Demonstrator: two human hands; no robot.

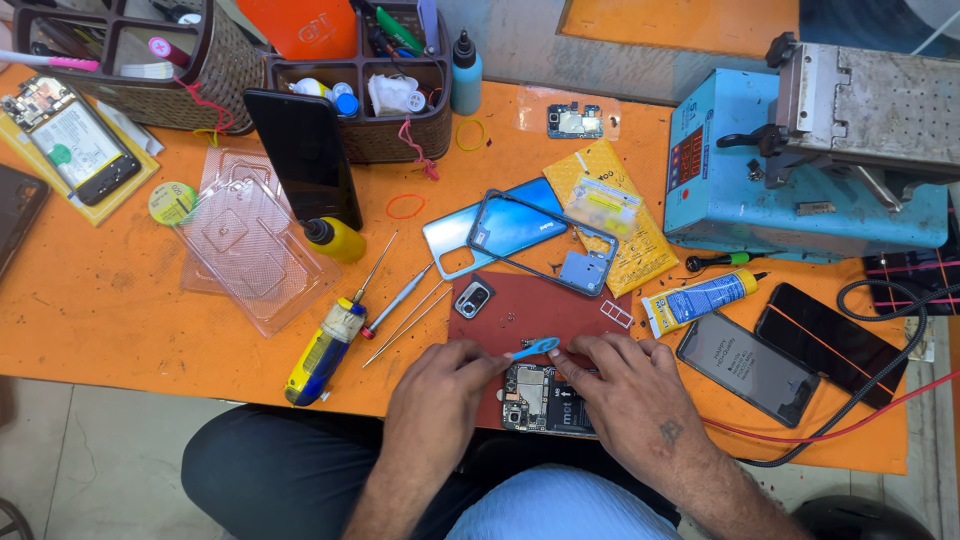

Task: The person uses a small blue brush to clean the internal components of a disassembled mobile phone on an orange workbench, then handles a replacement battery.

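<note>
Prying opened phone (545, 400) near table edge (200, 385) with blue tool (535, 348).

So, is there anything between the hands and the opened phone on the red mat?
Nothing visible. The left hand and right hand both rest at the opened phone. Together they hold a small blue tool just above it. Tiny screws lie farther back on the red mat.

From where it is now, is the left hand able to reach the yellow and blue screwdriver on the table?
Probably yes. The left hand rests on the opened phone, and the yellow and blue screwdriver lies on the orange table just beside it, on its own side. Nothing stands between them.
</note>
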